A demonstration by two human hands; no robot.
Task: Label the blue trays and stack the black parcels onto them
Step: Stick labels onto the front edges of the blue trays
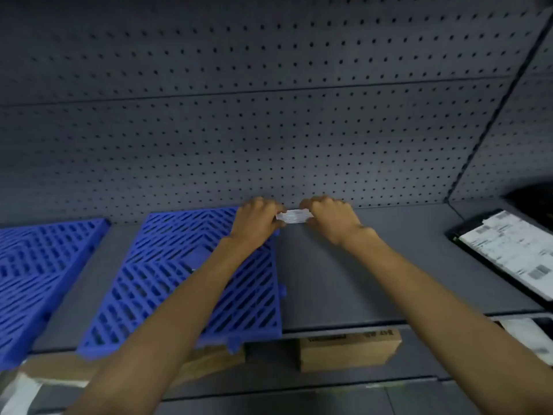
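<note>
Two blue slotted trays lie flat on a grey shelf: one tray (pixel 167 283) in the middle and a second tray (pixel 33 271) at the left edge. A small white label (pixel 294 217) is stretched between my left hand (pixel 257 220) and my right hand (pixel 332 218), each pinching one end. The label hangs just past the middle tray's far right corner, close to the pegboard wall. A black parcel (pixel 505 250) with a white printed shipping sheet lies on the shelf at the far right.
A grey pegboard wall (pixel 269 115) backs the shelf. Bare shelf surface (pixel 359 280) lies between the middle tray and the parcel. On the shelf below stand a cardboard box (pixel 348 350) and another brown box (pixel 209 363) under the tray's front edge.
</note>
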